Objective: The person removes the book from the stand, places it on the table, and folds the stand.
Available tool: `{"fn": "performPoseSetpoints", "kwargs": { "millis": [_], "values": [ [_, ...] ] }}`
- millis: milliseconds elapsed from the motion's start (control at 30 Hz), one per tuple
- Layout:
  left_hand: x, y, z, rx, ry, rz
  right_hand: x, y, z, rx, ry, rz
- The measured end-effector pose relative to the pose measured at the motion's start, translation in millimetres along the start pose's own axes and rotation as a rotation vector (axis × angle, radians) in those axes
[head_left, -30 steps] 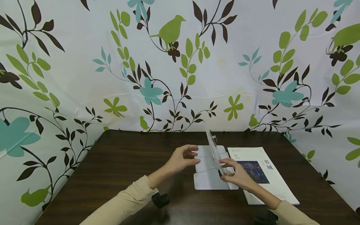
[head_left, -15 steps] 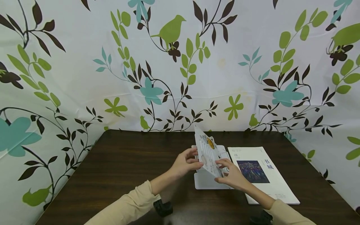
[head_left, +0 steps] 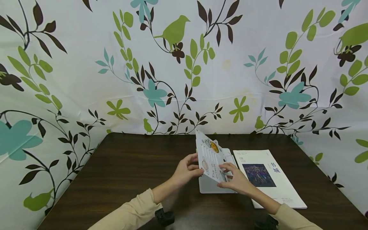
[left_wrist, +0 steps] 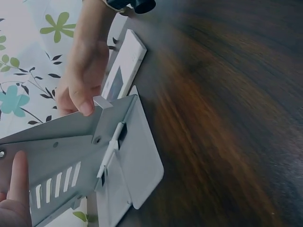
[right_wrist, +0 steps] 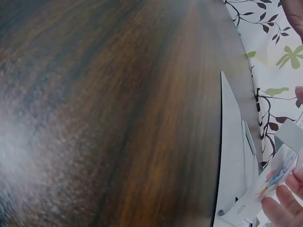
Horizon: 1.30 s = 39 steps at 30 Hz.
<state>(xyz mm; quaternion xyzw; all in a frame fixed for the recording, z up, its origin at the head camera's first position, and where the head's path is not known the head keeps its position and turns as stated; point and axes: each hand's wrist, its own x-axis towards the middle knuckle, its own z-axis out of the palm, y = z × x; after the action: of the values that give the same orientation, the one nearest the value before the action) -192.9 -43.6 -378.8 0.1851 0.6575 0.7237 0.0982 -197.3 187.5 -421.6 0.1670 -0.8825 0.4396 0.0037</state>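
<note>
A white folding metal book stand [head_left: 212, 158] stands on the dark table, its printed panel tilted up over a flat base [head_left: 211, 186]. Cartoon planets and lettering cover the panel's front. My left hand [head_left: 184, 170] holds the panel's left edge, thumb in front. In the left wrist view, one finger [left_wrist: 20, 182] lies along the grey slotted back [left_wrist: 66, 175], above the hinge and the base. My right hand [head_left: 237, 179] grips the panel's lower right edge between thumb and fingers. The right wrist view shows its fingers [right_wrist: 279, 205] at the printed face.
A white book [head_left: 287, 187] with a dark picture on its cover lies just right of the stand, partly under my right forearm. Behind the brown wooden table [head_left: 138, 166] hangs a white cloth [head_left: 95, 35] with leaves and birds.
The panel, near edge-on at first, has turned so its printed face shows, leaning left. My left hand has come to the panel's left edge; my right hand has shifted slightly left with it.
</note>
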Motion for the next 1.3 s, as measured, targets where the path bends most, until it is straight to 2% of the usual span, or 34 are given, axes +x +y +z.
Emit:
{"fn": "performPoseSetpoints", "kwargs": {
  "millis": [300,600,733,967,1067,1300],
  "values": [
    [-10.4,-7.8,-12.3,-0.004,0.049,-0.049,-3.2,5.8,-0.3,0.104,-0.033,-0.003],
    [-21.0,-28.3,-28.5,0.053,0.108,-0.106,-9.6,16.0,2.3,0.117,-0.063,-0.038],
    [-24.1,-40.0,-38.6,0.092,0.090,-0.143,-10.9,18.5,4.7,0.136,-0.058,-0.065],
    [-27.3,-57.0,-53.1,0.115,0.025,-0.194,-9.1,17.6,11.2,0.052,-0.041,0.001],
    [-27.3,-61.7,-55.0,0.121,0.015,-0.193,-8.4,17.1,13.0,0.047,-0.038,0.027],
    [-27.1,-66.3,-54.1,0.144,0.027,-0.190,-7.8,17.2,11.9,0.062,-0.052,0.001]
  ]
}}
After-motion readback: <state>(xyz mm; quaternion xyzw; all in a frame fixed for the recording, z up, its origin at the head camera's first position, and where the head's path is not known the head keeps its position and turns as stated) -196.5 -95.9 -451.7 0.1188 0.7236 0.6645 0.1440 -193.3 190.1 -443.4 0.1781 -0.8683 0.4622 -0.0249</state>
